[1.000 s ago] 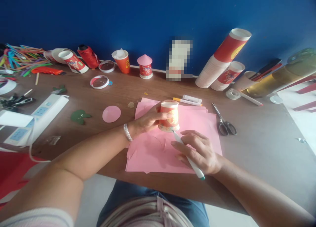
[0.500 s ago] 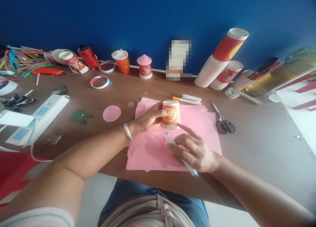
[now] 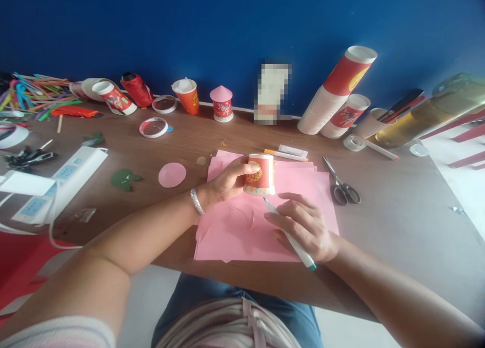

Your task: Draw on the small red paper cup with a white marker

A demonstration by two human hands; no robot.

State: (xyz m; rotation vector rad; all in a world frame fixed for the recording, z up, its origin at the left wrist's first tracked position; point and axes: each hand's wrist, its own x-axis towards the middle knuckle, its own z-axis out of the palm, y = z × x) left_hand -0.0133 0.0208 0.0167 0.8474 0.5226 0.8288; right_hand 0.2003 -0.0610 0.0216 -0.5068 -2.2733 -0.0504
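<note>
My left hand (image 3: 233, 179) is closed round a red and white paper cup (image 3: 265, 174), held upside down with a gold round emblem on its side. My thumb lies across the emblem; the other fingers are hidden behind the cup. In my right hand (image 3: 303, 224) is a white marker pen (image 3: 297, 244) with a teal end, its tip pointing up toward the cup's rim but apart from it. Beneath both hands lies a stack of pink paper sheets (image 3: 231, 239).
Scissors (image 3: 343, 186) lie right of the paper, a pink paper circle (image 3: 172, 175) and a power strip (image 3: 64, 181) left. Along the blue wall stand a pink-roofed cup (image 3: 222, 105), stacked paper cups (image 3: 318, 108) and a bottle (image 3: 428, 113). Two pens (image 3: 286, 155) lie behind the paper.
The cup has turned in my left hand, its emblem now further left. My right hand has drawn back slightly to the right with the marker, its index finger off the cup's rim.
</note>
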